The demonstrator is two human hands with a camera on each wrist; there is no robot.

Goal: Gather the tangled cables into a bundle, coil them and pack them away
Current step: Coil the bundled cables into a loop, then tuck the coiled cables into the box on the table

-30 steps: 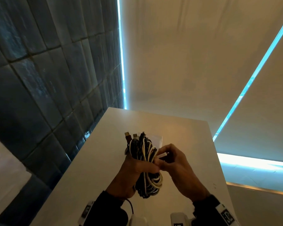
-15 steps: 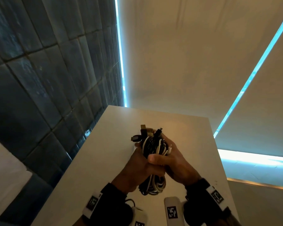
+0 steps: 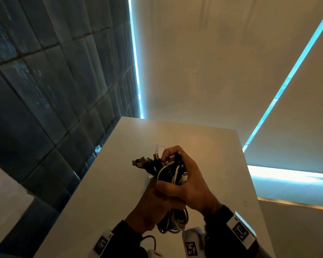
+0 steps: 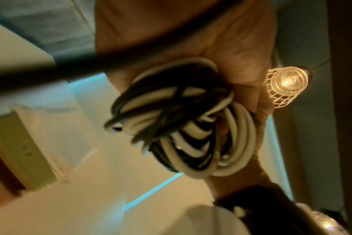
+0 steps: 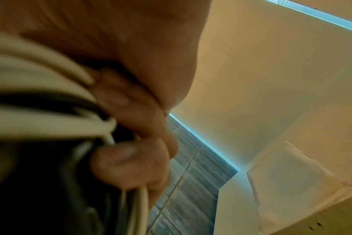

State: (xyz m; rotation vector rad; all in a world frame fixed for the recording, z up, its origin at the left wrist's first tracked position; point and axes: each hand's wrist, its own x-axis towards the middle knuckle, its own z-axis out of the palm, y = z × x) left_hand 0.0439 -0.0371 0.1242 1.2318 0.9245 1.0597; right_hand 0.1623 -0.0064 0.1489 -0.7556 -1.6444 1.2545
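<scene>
Cable bundle [image 3: 172,175]: black and white leads coiled together, held in the air above the near end of the white tabletop [image 3: 203,138], not touching it. Loops are hanging below my fists; plug ends [image 3: 144,162] are sticking out at the top.

My left hand [image 3: 151,205] is gripping the coil's middle, fingers curled round it. My right hand [image 3: 192,185] is wrapping over the same coil from the other side, thumb across the front, fingertips [image 3: 167,152] pinning one connector at the top.

Step, as I judge it: gathering and coiling look done; I am compacting the bundle. Next move calls for tucking the stray plugs in, then finding a container; a pale bag-like thing [image 5: 303,187] sits nearby, identity uncertain.
</scene>
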